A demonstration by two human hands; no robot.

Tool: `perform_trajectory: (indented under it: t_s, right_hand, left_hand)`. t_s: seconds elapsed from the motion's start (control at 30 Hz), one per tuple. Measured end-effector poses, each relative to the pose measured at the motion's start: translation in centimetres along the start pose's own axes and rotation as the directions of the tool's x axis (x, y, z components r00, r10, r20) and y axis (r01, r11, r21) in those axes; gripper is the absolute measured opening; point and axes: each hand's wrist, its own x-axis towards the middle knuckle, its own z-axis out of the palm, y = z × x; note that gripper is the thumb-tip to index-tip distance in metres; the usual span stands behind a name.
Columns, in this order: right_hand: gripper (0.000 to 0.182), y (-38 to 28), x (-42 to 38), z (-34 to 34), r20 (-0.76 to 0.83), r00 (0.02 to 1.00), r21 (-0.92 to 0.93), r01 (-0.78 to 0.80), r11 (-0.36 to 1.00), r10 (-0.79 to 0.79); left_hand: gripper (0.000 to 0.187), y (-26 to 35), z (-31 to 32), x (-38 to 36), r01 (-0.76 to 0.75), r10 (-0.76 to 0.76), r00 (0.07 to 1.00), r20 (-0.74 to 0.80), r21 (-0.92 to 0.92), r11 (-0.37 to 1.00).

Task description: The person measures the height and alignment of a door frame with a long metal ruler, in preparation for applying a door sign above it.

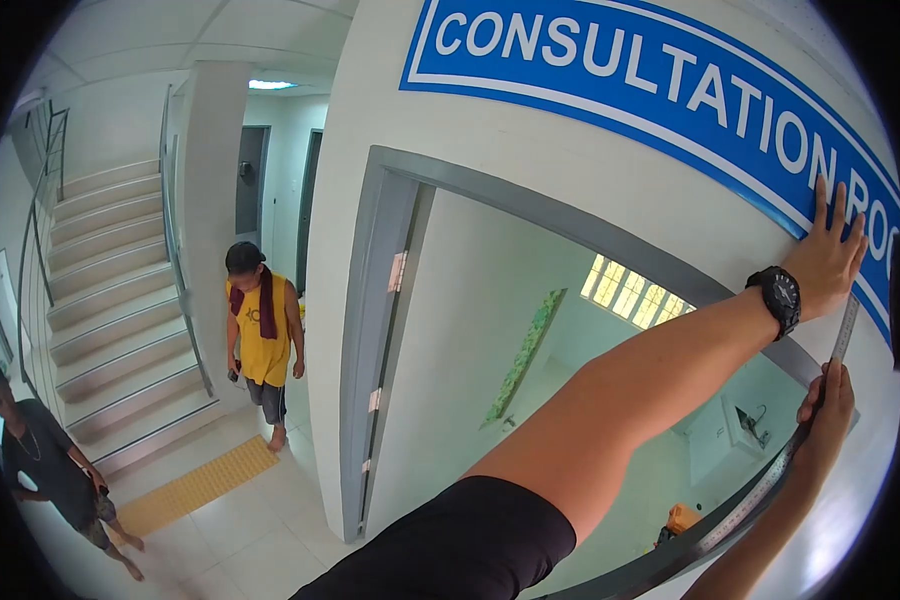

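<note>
My left hand (825, 260), with a black wristwatch (775, 300) on its wrist, is open with its fingers spread over the lower edge of a blue sign (610, 75). The sign reads "CONSULTATION" in white, and its right end is partly out of sight. Just below that palm rises the upper part of a silver measuring tape (846, 330). My right hand (828, 408) is closed around the tape lower down, beside the door frame. The tape's marked strip continues downward past that hand. Whether my left palm touches the tape's tip is hidden.
A grey door frame (355, 330) stands below the sign, with a sink (735, 435) in the room beyond. To the left, a person in a yellow top (260, 325) and another in a dark shirt (50, 465) stand near the stairs (120, 320).
</note>
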Motion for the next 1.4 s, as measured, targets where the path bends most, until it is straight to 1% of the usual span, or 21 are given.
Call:
perform_trajectory:
  t_s: [0.17,0.27,0.33,0.4,0.43,0.47,0.5,0.57,0.67,0.73,0.8,0.9,1.0,1.03,1.07,1.13,1.2,1.27,1.3,1.37,1.4]
  right_hand:
    - [0.027,-0.2,-0.1,-0.3,-0.007,1.000,-0.072,0.007,0.997,-0.008]
    - [0.028,-0.4,0.0,-0.5,0.008,1.000,-0.077,-0.004,0.997,0.005]
    - [0.028,-1.4,-0.7,-0.1,-0.013,1.000,-0.114,-0.011,0.993,0.010]
    - [0.029,-1.1,-0.5,-0.5,-0.008,1.000,-0.138,0.006,0.990,-0.007]
    - [0.029,-1.7,-0.8,-0.1,-0.023,0.999,-0.138,-0.026,0.990,0.023]
    - [0.030,-3.3,-1.9,0.9,-0.040,0.999,-0.204,-0.012,0.979,0.004]
    - [0.030,-3.6,-2.0,1.0,-0.034,0.999,-0.187,-0.023,0.982,0.017]
    - [0.030,-3.7,-2.1,1.2,-0.041,0.999,-0.173,-0.036,0.984,0.029]
    - [0.030,-3.8,-2.1,0.9,-0.056,0.997,-0.186,-0.053,0.981,0.044]
    - [0.030,-3.5,-1.9,0.9,-0.019,0.999,-0.139,-0.037,0.990,0.035]
    - [0.031,-3.6,-2.0,0.9,-0.016,0.999,-0.129,-0.040,0.991,0.038]
    - [0.031,-3.2,-1.8,0.9,-0.012,0.999,-0.115,-0.044,0.992,0.043]
    - [0.031,-3.4,-2.0,0.9,-0.033,0.999,-0.149,-0.045,0.988,0.040]
    - [0.030,-3.7,-2.2,1.0,-0.041,0.998,-0.176,-0.050,0.983,0.043]
    - [0.030,-4.0,-2.3,1.0,-0.034,0.995,-0.201,-0.099,0.975,0.094]
    - [0.029,-3.0,-1.9,1.0,-0.008,0.997,-0.132,-0.079,0.988,0.078]
    - [0.028,-2.4,-2.0,0.8,0.041,0.998,-0.049,-0.038,0.998,0.040]
    - [0.028,-1.6,-1.7,1.0,0.056,0.998,-0.012,-0.009,1.000,0.010]
    - [0.028,-0.9,-1.5,1.1,0.049,0.999,0.004,-0.003,1.000,0.003]
    - [0.029,-0.4,-1.1,1.4,0.034,0.999,0.020,0.015,1.000,-0.016]
    - [0.028,-0.3,-1.0,1.7,0.038,0.999,0.042,0.004,0.999,-0.006]
  left_hand:
    - [0.049,0.0,0.0,-0.2,-0.015,0.014,1.000,0.015,0.030,0.999]
    - [0.049,-0.3,-0.6,-0.2,-0.022,0.021,0.999,0.025,0.059,0.998]
    - [0.050,-0.2,-0.2,-0.2,-0.029,0.029,1.000,0.004,0.134,0.991]
    - [0.047,-0.3,-0.9,-0.3,-0.037,0.037,0.999,0.004,0.106,0.994]
    - [0.046,-1.0,-1.0,-0.4,-0.025,0.026,1.000,-0.009,0.088,0.996]
    - [0.045,-0.3,-0.7,-0.1,-0.014,0.015,0.999,-0.029,0.042,0.999]
    - [0.045,-0.3,-0.9,-0.1,-0.014,0.015,0.999,-0.036,0.015,1.000]
    - [0.046,-0.4,-1.3,-0.2,-0.047,0.049,0.998,-0.029,0.064,0.997]
    - [0.047,-0.5,-1.0,-0.2,-0.033,0.034,0.999,-0.025,0.035,0.999]
    - [0.047,-0.6,-1.1,-0.3,-0.034,0.034,0.999,-0.008,0.004,0.999]
    - [0.046,-0.6,-1.2,-0.3,-0.044,0.046,0.999,-0.014,0.105,0.993]
    - [0.045,-0.6,-1.2,-0.3,-0.050,0.056,0.998,-0.043,0.127,0.991]
    - [0.042,-0.9,-0.8,-0.4,-0.073,0.083,0.992,-0.091,0.103,0.992]
    - [0.040,-0.9,-1.0,-0.5,-0.063,0.069,0.991,-0.112,0.060,0.996]
    - [0.040,-0.6,-1.3,-0.2,-0.060,0.063,0.990,-0.124,0.029,0.998]
    - [0.039,-1.0,-1.3,0.1,-0.074,0.083,0.994,-0.071,0.116,0.990]
    - [0.040,-0.9,-2.2,0.0,-0.061,0.067,0.993,-0.093,0.065,0.996]
    - [0.040,-1.1,-2.5,0.1,-0.045,0.049,0.998,-0.049,0.093,0.995]
    - [0.040,-0.9,-2.9,0.2,-0.052,0.058,0.996,-0.074,0.081,0.995]
    - [0.043,-0.7,-3.7,0.3,-0.043,0.043,0.999,0.001,0.127,0.991]
    - [0.043,-0.7,-3.9,0.2,-0.050,0.052,0.999,-0.007,0.123,0.991]
